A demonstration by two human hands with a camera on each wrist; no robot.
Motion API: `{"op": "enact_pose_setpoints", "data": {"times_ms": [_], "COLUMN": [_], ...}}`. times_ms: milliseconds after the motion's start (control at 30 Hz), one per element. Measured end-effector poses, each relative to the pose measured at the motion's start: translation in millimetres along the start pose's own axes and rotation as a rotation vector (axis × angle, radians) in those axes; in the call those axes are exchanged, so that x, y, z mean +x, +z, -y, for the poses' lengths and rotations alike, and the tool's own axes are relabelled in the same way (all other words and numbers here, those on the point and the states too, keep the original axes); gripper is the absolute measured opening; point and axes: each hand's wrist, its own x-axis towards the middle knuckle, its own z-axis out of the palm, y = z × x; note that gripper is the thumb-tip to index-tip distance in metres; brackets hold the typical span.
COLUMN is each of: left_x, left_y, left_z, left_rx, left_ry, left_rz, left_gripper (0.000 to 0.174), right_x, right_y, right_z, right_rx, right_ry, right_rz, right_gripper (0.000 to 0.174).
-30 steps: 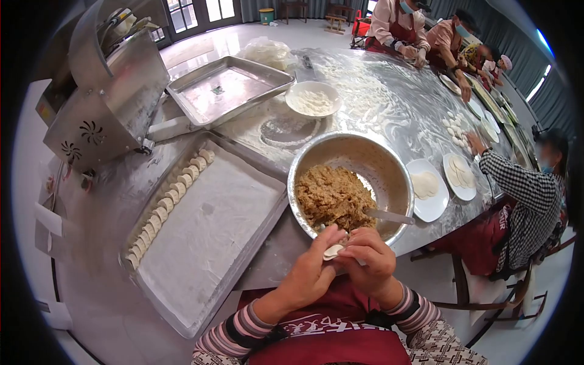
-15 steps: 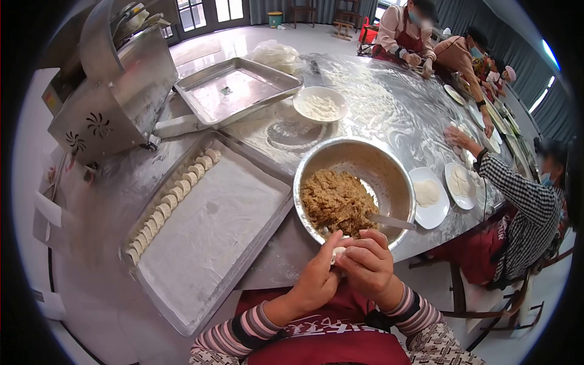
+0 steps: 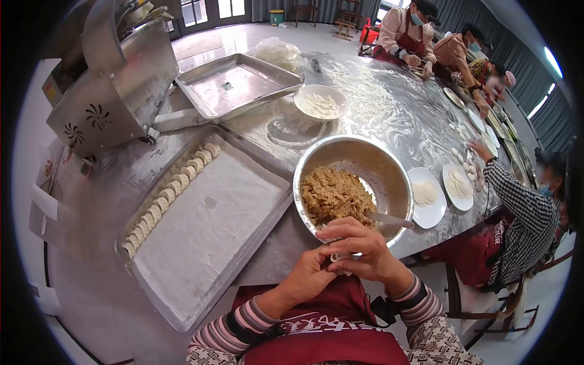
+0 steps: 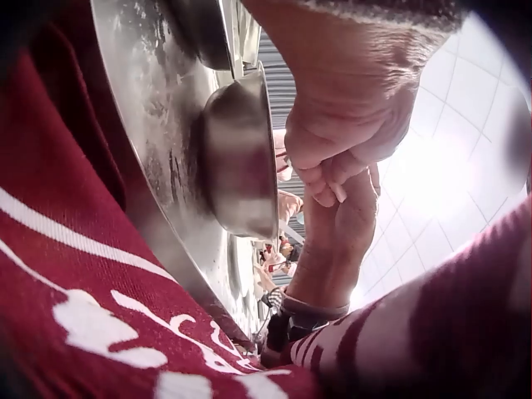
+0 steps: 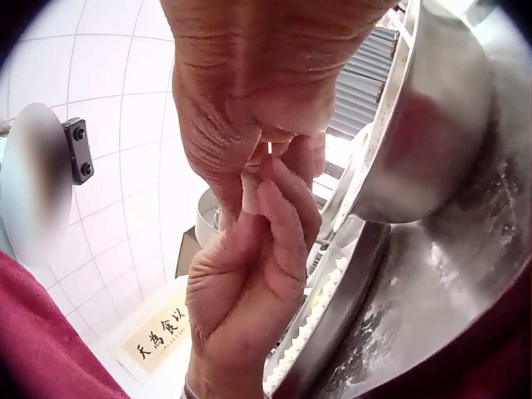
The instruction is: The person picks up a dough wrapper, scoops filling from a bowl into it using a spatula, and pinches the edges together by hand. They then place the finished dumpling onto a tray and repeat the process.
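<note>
A small piece of white dough [image 3: 336, 257] is pinched between both hands, just in front of the metal bowl [image 3: 398, 159] of brown filling [image 3: 334, 193]. My left hand [image 3: 307, 277] grips its left side with bent fingers; my right hand [image 3: 364, 252] curls over it from the right and covers much of it. In the left wrist view a pale edge of dough [image 4: 337, 192] shows between the fingertips. The right wrist view has the left hand [image 5: 249, 291] meeting the right hand [image 5: 249, 108] from below. A metal handle [image 3: 392, 219] rests on the bowl's rim.
Left of the bowl lies a floured tray [image 3: 207, 237] with a row of dumplings [image 3: 161, 204]. Behind are an empty tray [image 3: 237, 85], a flour bowl [image 3: 320, 102] and a metal machine [image 3: 103, 115]. Plates of wrappers [image 3: 426, 193] stand right, near a seated person [image 3: 523, 213].
The right hand has lifted and turned over the dough, its fingers now spread across the top. The left hand stays close beside it. At the right, the seated person's hand has moved among dough pieces.
</note>
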Motion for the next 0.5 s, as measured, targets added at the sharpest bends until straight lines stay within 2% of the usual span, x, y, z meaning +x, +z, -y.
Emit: {"op": "enact_pose_setpoints", "data": {"times_ms": [200,333,400,500], "left_x": [-1,-2,-3,-4], "left_y": [-6,-5,-2,0], "left_z": [8,6,2,1], "left_rx": [-0.035,-0.031,-0.018,0.011], "left_ry": [-0.005,0.010,0.009,0.034], "left_rz": [0.018,0.039,-0.007,-0.016], "left_gripper": [0.017,0.016,0.014,0.015], "right_x": [0,1,3,2], "right_y": [7,7,5,7], "right_z": [5,8,13,14], "right_rx": [-0.037,-0.044,-0.134,-0.110], "right_ry": [0.023,0.004,-0.018,-0.021], "right_rz": [-0.070,-0.065,-0.027,-0.019], "right_gripper": [0.029,0.026,0.020,0.015]}}
